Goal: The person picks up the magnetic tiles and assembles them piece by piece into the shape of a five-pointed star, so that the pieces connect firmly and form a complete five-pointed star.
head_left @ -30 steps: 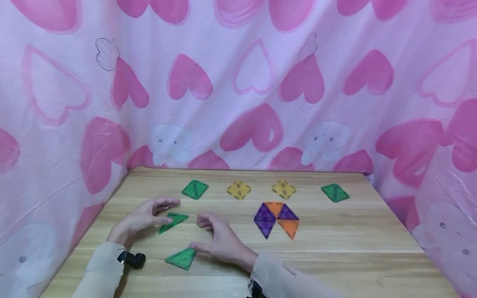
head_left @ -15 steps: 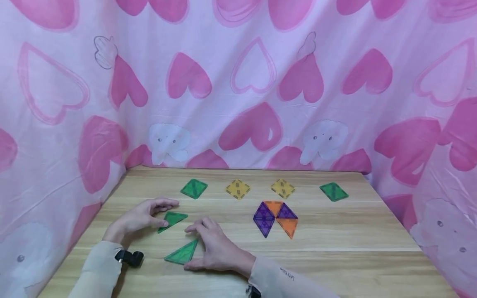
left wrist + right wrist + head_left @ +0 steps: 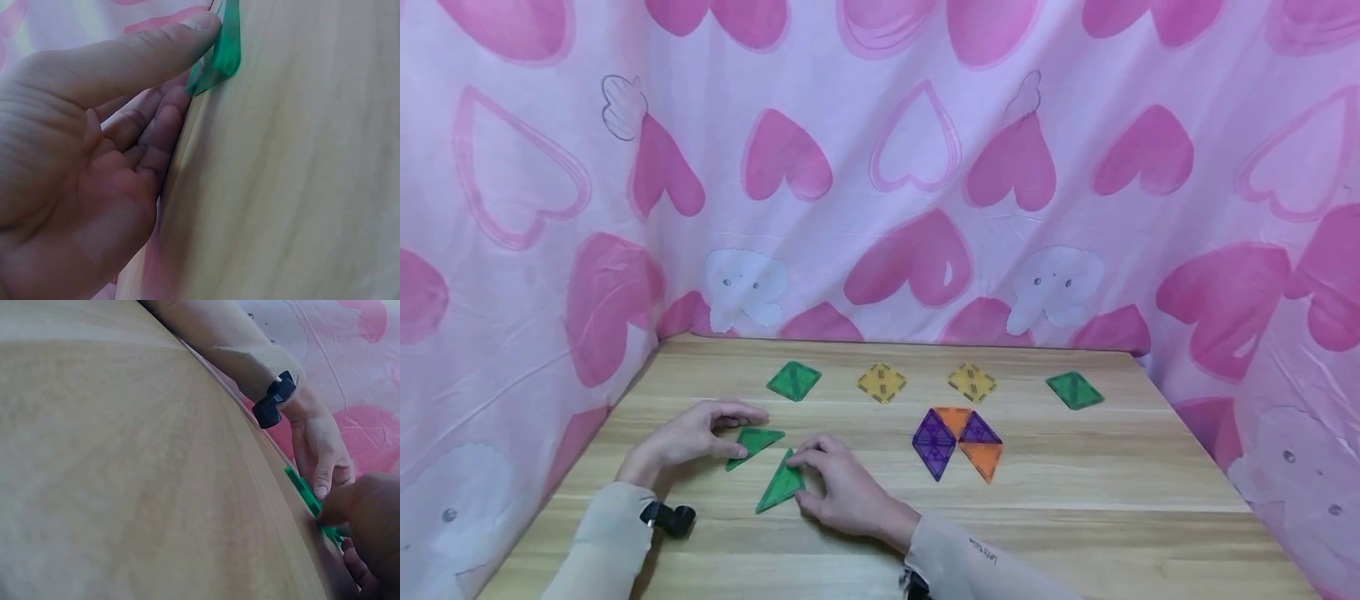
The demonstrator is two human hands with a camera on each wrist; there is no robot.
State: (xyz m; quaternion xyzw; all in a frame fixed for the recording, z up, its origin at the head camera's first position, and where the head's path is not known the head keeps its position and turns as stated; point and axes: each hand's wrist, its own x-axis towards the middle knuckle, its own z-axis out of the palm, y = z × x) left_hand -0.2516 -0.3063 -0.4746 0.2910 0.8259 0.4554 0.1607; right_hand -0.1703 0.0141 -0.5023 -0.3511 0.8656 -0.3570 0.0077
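My left hand [image 3: 688, 435] rests its thumb on a green translucent triangle tile [image 3: 758, 442], which lies on the wooden table. Its other fingers reach past the tile's far side, apart from the thumb; the left wrist view shows the thumb tip against the green tile [image 3: 228, 47]. Thumb and fingers of my right hand [image 3: 846, 492] pinch a second green triangle tile [image 3: 780, 485] by its right side, one narrow corner pointing to the near left. The two green tiles lie close together with a gap between them. In the right wrist view, my right hand [image 3: 372, 519] partly hides the tiles.
To the right lies a partial ring of purple [image 3: 934, 446] and orange [image 3: 982, 458] triangles. Along the back are a green diamond [image 3: 793, 381], two yellow diamonds [image 3: 882, 383] and another green diamond [image 3: 1075, 390]. A pink heart-patterned curtain [image 3: 895, 167] surrounds the table [image 3: 1112, 500].
My right hand has taken hold of the nearer green triangle, turned it and slid it away from me, closer to the other. The left hand and its tile have shifted slightly right.
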